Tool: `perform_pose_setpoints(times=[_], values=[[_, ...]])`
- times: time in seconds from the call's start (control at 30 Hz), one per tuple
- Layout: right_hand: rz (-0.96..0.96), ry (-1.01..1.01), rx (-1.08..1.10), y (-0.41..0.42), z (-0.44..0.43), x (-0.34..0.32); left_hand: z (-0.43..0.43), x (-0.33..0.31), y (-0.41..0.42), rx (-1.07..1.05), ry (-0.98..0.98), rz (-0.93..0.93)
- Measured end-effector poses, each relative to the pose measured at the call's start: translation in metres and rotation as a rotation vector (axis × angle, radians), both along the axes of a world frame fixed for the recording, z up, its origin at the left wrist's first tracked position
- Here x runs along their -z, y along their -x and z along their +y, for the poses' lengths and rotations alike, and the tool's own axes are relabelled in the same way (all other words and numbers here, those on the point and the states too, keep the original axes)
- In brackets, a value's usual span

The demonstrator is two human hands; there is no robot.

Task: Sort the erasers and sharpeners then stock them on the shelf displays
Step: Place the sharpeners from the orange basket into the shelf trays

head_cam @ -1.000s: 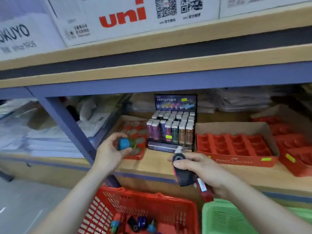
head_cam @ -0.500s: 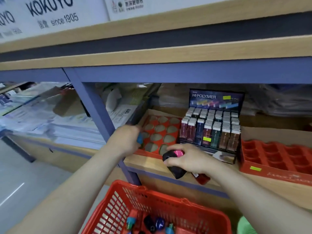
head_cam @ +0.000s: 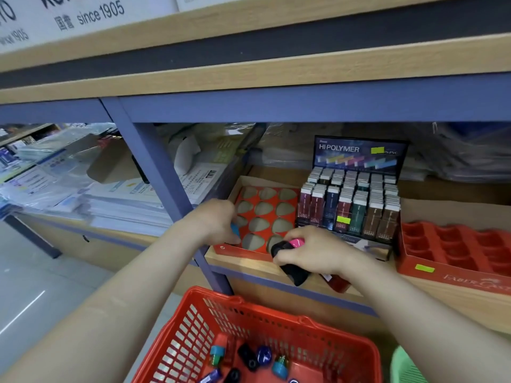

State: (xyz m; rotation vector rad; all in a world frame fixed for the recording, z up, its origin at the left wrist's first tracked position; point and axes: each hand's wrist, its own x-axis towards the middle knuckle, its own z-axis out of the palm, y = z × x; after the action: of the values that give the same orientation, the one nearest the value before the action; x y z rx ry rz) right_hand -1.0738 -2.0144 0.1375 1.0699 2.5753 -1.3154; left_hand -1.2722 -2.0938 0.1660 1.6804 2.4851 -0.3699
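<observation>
My left hand [head_cam: 218, 223] is closed around a small blue sharpener [head_cam: 235, 230] at the left edge of a red display tray with teardrop-shaped holes [head_cam: 264, 196] on the shelf. At that tray's front right corner, my right hand [head_cam: 312, 251] grips a black and pink sharpener [head_cam: 290, 258], together with a red item that pokes out below the palm. A red basket [head_cam: 193, 313] below holds several loose sharpeners [head_cam: 249, 356]. The Hi-Polymer eraser display [head_cam: 351, 205] stands full to the right of the tray.
An empty red Faber-Castell tray [head_cam: 453, 250] sits on the shelf at the right. A blue shelf post [head_cam: 160, 172] rises just left of my left hand. Stacks of paper [head_cam: 110, 205] fill the left bay. A green basket's corner [head_cam: 403, 366] shows at bottom right.
The view has swung left and closer to the shelf. My left hand carried the blue sharpener down to the holed tray's left edge. My right hand moved up to the tray's front corner.
</observation>
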Motion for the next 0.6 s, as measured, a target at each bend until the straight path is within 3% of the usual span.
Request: perform_pose_setpoints(times=[0.13, 0.2, 0.27, 0.33, 0.4, 0.6], values=[[0.260, 0.371, 0.188, -0.014, -0.006, -0.004, -0.007, -0.008, -0.001, -0.036, 0.007, -0.076], [0.383, 0.637, 0.327, -0.021, -0.014, -0.005, -0.015, -0.010, -0.014, -0.035, -0.205, -0.135], [0.499, 0.923, 0.411, -0.024, -0.019, -0.002, -0.025, -0.012, -0.038, -0.005, -0.427, -0.385], [0.587, 1.099, 0.429, -0.025, -0.024, 0.002, -0.034, -0.012, -0.067, 0.045, -0.456, -0.703], [0.669, 1.205, 0.436, -0.026, -0.027, 0.007, -0.040, -0.007, -0.085, 0.055, -0.453, -0.840], [0.747, 1.198, 0.331, -0.027, -0.030, 0.013, -0.048, 0.004, -0.077, -0.049, -0.632, -0.878]])
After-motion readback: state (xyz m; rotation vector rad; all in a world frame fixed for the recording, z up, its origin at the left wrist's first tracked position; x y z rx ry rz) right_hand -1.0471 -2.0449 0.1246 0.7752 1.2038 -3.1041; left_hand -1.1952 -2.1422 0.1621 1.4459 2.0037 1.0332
